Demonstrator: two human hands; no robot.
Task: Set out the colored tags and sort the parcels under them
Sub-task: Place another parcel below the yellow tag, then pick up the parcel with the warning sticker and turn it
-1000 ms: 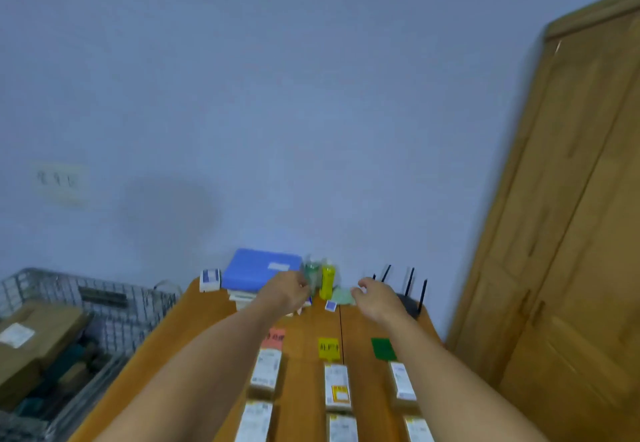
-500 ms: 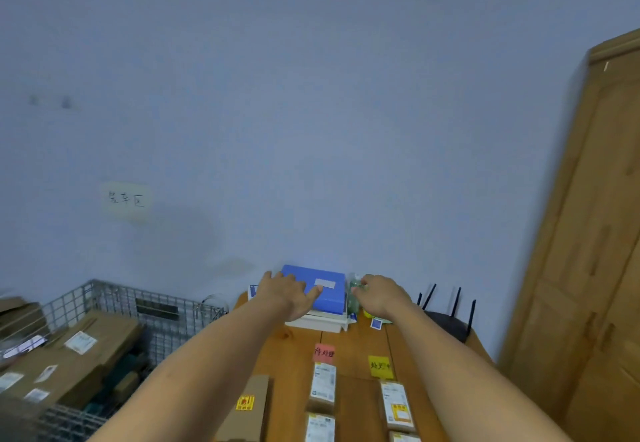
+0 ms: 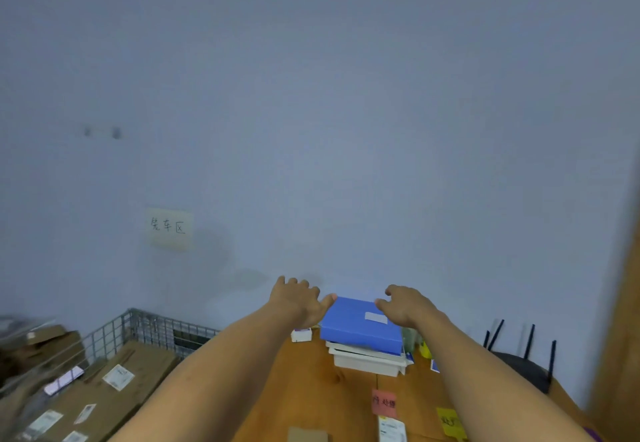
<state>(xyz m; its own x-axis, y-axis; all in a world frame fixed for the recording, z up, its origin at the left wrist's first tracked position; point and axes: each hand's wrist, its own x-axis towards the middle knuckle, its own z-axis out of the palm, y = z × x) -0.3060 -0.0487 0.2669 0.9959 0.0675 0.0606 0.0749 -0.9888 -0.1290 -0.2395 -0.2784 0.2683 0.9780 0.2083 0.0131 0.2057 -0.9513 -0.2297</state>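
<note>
A pink tag [image 3: 383, 402] and a yellow tag [image 3: 449, 421] lie on the wooden table [image 3: 311, 386]. Below the pink tag sits a white labelled parcel [image 3: 392, 430]; a brown parcel [image 3: 308, 434] shows at the bottom edge. My left hand [image 3: 298, 300] hovers with spread fingers at the left far corner of a blue box [image 3: 360, 328]. My right hand [image 3: 405, 304] hovers over the box's right far edge, fingers curled and apart. Neither hand holds anything. The green tag is out of view.
The blue box tops a white tray stack [image 3: 369, 362]. A wire cage [image 3: 152, 332] at left holds cardboard parcels [image 3: 104, 386]. A black router [image 3: 523, 365] with antennas stands at right, beside a wooden door [image 3: 623, 303]. A paper note [image 3: 168, 228] hangs on the wall.
My view has swung left and up. Both hands have moved from the bottles and small items to the far edge of the blue box, left hand going past its corner.
</note>
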